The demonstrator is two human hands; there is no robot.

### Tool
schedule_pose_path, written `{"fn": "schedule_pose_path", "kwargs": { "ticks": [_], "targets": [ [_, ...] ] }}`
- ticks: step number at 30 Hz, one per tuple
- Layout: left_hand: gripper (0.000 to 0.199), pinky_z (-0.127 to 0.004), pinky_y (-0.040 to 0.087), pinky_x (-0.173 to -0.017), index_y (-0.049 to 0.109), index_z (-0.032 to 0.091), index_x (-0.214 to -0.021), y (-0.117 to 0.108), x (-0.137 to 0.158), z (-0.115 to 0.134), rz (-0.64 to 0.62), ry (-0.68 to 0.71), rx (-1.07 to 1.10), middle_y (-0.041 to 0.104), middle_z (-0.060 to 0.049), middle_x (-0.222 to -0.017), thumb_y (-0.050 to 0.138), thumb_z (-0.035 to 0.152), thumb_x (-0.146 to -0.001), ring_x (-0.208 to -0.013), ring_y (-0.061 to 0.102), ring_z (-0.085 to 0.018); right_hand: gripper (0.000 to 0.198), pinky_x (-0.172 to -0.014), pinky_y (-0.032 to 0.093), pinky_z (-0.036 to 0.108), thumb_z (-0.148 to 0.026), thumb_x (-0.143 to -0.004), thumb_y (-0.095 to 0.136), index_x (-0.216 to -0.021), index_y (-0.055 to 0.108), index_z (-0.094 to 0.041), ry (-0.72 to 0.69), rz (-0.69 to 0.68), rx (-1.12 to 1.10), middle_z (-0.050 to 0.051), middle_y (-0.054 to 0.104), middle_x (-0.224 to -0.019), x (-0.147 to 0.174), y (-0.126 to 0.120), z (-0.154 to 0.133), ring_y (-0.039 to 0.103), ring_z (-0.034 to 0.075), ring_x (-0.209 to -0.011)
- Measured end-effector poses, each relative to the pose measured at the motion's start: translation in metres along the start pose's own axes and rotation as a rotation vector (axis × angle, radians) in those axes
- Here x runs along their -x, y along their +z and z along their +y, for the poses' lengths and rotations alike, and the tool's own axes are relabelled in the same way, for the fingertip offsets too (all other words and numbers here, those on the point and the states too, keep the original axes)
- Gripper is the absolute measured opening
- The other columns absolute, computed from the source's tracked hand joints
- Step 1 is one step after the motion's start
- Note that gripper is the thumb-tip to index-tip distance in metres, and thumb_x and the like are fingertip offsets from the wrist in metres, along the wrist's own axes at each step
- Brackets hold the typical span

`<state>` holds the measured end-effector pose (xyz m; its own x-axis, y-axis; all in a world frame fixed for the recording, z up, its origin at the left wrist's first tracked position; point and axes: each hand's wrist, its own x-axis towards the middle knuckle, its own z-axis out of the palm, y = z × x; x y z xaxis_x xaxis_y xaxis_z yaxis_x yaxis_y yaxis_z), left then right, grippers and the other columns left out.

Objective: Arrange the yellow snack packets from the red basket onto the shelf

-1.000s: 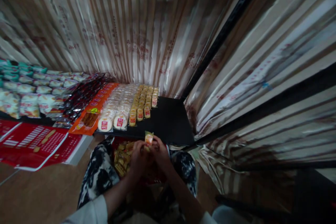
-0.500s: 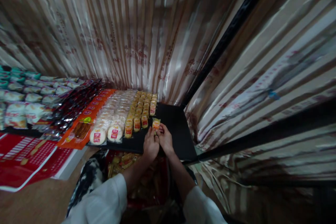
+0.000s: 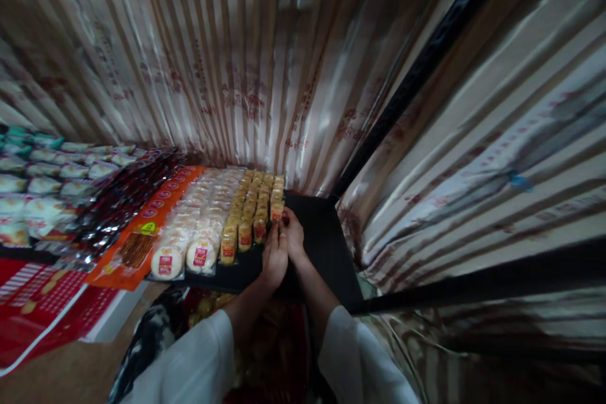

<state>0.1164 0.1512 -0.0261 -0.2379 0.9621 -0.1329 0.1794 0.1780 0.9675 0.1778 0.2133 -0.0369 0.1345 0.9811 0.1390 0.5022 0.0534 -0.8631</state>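
Observation:
A small yellow snack packet (image 3: 277, 211) with an orange-red label stands at the front end of the rightmost row of yellow packets (image 3: 250, 196) on the black shelf (image 3: 322, 233). My left hand (image 3: 274, 257) is closed at its lower edge, fingers pointing forward. Curled against its right side, my right hand (image 3: 294, 237) pinches the same packet; its fingertips are partly hidden. Both hands touch each other. Left of them, three more rows of yellow packets end in upright fronts with red labels.
White round packaged cakes (image 3: 201, 256), an orange bag (image 3: 130, 252), dark shiny packs (image 3: 113, 214) and white-green packs (image 3: 45, 214) line the shelf leftward. Below sits a red box (image 3: 298, 341) of packets. A black post (image 3: 411, 82) and striped plastic sheeting (image 3: 246, 63) stand behind.
Both hands have moved forward with the yellow packet, from the shelf's front area to the end of the rightmost row. The view has shifted slightly.

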Motion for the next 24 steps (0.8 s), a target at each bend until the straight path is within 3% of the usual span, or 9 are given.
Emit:
{"fn": "schedule_pose_path", "kwargs": {
  "ticks": [5, 11, 19, 24],
  "targets": [
    [0.044, -0.041, 0.024, -0.113, 0.046, 0.014, -0.131, 0.000, -0.010, -0.004, -0.003, -0.048, 0.045, 0.041, -0.012, -0.142, 0.041, 0.026, -0.089, -0.133, 0.036, -0.021, 0.039, -0.087, 0.047, 0.033, -0.025, -0.077, 0.050, -0.114, 0.058, -0.017, -0.034, 0.003, 0.027, 0.008, 0.064, -0.103, -0.002, 0.009, 0.006, 0.060, 0.020, -0.093],
    [0.047, -0.036, 0.024, -0.114, 0.040, 0.010, -0.135, 0.001, -0.013, -0.007, -0.052, -0.040, 0.116, 0.037, -0.015, -0.144, 0.039, 0.024, -0.090, -0.134, 0.034, -0.019, 0.039, -0.082, 0.048, 0.032, -0.030, -0.076, 0.051, -0.112, 0.057, -0.017, -0.016, 0.061, -0.022, 0.009, 0.061, -0.105, 0.003, 0.012, 0.015, 0.060, 0.019, -0.090],
    [0.045, -0.034, 0.023, -0.115, 0.042, 0.011, -0.134, 0.004, -0.018, -0.003, -0.053, -0.069, 0.133, 0.037, -0.013, -0.145, 0.038, 0.020, -0.090, -0.135, 0.032, -0.019, 0.026, -0.078, 0.046, 0.030, -0.032, -0.076, 0.047, -0.094, 0.060, -0.018, -0.022, 0.025, -0.013, 0.005, 0.063, -0.089, 0.002, 0.012, 0.017, 0.059, 0.018, -0.082],
    [0.045, -0.035, 0.028, -0.112, 0.043, 0.013, -0.134, -0.002, -0.008, -0.003, -0.068, -0.062, 0.145, 0.042, -0.011, -0.143, 0.040, 0.021, -0.089, -0.132, 0.038, -0.020, 0.030, -0.085, 0.046, 0.033, -0.029, -0.077, 0.048, -0.101, 0.061, -0.016, -0.056, 0.073, 0.003, 0.010, 0.058, -0.104, 0.012, 0.009, 0.015, 0.056, 0.020, -0.096]
  ]
}}
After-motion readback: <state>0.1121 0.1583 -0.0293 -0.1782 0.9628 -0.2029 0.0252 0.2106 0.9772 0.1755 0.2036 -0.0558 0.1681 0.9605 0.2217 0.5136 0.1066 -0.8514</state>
